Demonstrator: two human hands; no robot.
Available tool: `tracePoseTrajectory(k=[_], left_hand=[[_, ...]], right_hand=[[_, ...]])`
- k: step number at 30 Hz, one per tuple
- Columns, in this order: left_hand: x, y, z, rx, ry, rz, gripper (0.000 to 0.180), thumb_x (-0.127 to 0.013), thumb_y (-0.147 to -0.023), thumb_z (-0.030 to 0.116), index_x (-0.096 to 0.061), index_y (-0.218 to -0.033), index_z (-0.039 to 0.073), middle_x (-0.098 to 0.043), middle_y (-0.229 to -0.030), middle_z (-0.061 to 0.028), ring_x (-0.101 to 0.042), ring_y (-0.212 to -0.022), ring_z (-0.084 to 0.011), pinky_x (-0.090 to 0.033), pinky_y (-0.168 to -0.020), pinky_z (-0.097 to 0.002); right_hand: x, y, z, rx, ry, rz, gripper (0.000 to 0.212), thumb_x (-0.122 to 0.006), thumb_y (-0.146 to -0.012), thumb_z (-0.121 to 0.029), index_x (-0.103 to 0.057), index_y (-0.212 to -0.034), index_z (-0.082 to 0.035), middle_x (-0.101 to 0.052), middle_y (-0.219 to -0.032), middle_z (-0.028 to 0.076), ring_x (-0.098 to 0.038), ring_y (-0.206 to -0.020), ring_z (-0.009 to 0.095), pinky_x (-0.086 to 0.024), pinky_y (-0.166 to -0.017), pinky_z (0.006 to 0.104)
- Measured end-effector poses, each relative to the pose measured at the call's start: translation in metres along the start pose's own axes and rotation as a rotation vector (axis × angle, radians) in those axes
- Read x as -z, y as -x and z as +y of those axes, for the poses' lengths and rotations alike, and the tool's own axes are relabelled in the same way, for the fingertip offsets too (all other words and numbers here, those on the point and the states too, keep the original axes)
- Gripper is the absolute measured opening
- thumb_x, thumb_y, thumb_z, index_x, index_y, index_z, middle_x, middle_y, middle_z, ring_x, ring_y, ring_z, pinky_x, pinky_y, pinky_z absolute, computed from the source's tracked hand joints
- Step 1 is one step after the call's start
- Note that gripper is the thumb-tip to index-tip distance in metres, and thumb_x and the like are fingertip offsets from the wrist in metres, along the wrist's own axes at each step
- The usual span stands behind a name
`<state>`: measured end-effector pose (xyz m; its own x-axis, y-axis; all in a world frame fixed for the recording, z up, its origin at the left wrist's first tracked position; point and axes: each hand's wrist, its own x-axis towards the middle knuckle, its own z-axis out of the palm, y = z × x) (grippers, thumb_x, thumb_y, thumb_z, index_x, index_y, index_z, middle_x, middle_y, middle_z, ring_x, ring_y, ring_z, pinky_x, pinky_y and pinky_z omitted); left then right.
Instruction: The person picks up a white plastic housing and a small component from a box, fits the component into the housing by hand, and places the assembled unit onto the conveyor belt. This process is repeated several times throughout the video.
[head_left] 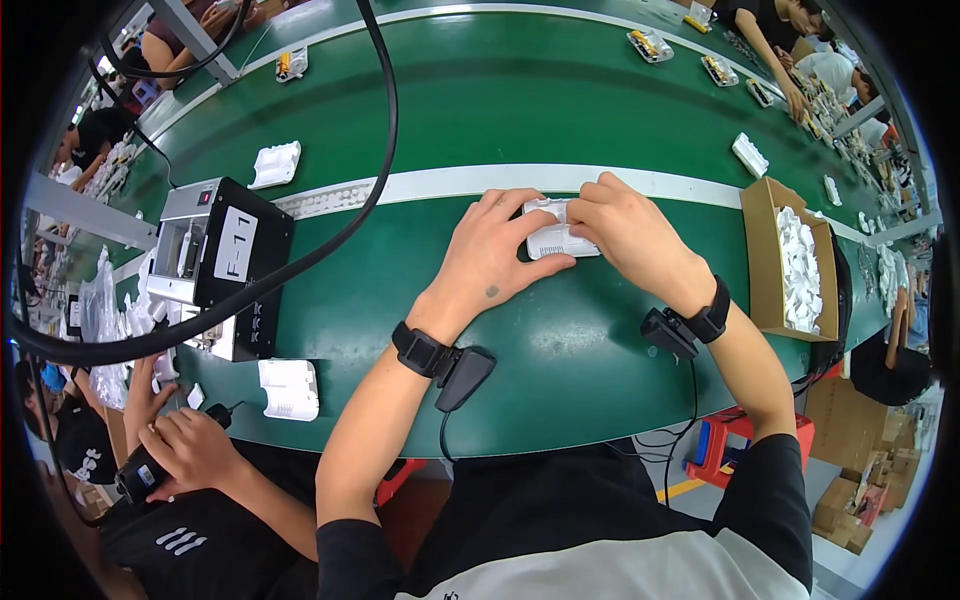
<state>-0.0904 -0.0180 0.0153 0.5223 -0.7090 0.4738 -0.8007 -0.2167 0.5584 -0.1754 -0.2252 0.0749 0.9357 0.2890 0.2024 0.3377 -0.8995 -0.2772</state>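
A white plastic housing (556, 243) with a slotted vent lies on the green table in front of me, between my hands. My left hand (497, 240) grips it from the left, thumb along the near edge and fingers over the far side. Over its right part, the fingers of my right hand (622, 222) are bent and pressed together against the housing. What they pinch, if anything, is hidden beneath them. Each wrist carries a black strap with a small black device (467, 377) and a cable.
A cardboard box (758, 262) of small white parts stands at right. At left are a black-and-silver machine (232, 262), loose white shells (289, 389) and a co-worker's hand (190, 447) on a black tool. A thick black cable (385, 120) hangs across the view. Beyond the white rail (440, 183) lie partly assembled units (650, 46).
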Motion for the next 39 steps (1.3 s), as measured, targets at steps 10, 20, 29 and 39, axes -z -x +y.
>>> tracePoseTrajectory(k=[10, 20, 29, 39], left_hand=[[-0.002, 0.001, 0.003, 0.003, 0.013, -0.035, 0.043, -0.088, -0.083, 0.035, -0.077, -0.119, 0.013, -0.066, -0.135, -0.0095, -0.061, -0.120, -0.0326, -0.052, -0.101, -0.0445], [-0.002, 0.002, -0.013, -0.126, -0.011, -0.005, 0.046, -0.080, -0.088, 0.046, -0.076, -0.123, 0.016, -0.065, -0.134, -0.0142, -0.059, -0.122, -0.0348, -0.046, -0.103, -0.0476], [0.006, 0.013, -0.011, -0.101, 0.068, -0.008, 0.042, -0.078, -0.092, 0.039, -0.072, -0.124, 0.014, -0.064, -0.129, -0.0131, -0.057, -0.125, -0.0364, -0.045, -0.105, -0.0498], [0.021, -0.001, -0.035, 0.230, -0.008, 0.303, 0.013, -0.061, -0.095, 0.005, -0.054, -0.105, 0.005, -0.058, -0.099, -0.0138, -0.062, -0.098, -0.0362, -0.051, -0.083, -0.0467]], right_hand=[[0.004, -0.017, 0.003, -0.015, 0.034, -0.172, 0.015, -0.078, -0.082, -0.004, -0.066, -0.090, 0.000, -0.068, -0.088, 0.016, -0.064, -0.091, 0.038, -0.052, -0.082, 0.0477], [0.012, -0.054, 0.010, -0.075, 0.003, -0.321, 0.021, -0.082, -0.074, -0.001, -0.066, -0.087, -0.001, -0.069, -0.079, 0.016, -0.069, -0.083, 0.038, -0.053, -0.071, 0.0466], [0.003, -0.053, -0.012, 0.090, 0.194, -0.311, 0.030, -0.078, -0.077, 0.001, -0.065, -0.104, -0.002, -0.073, -0.087, 0.020, -0.071, -0.096, 0.041, -0.056, -0.080, 0.0516], [0.018, -0.147, 0.065, -0.064, 0.439, 0.013, 0.013, -0.066, -0.092, -0.008, -0.065, -0.105, -0.006, -0.070, -0.096, 0.018, -0.069, -0.095, 0.042, -0.056, -0.081, 0.0525]])
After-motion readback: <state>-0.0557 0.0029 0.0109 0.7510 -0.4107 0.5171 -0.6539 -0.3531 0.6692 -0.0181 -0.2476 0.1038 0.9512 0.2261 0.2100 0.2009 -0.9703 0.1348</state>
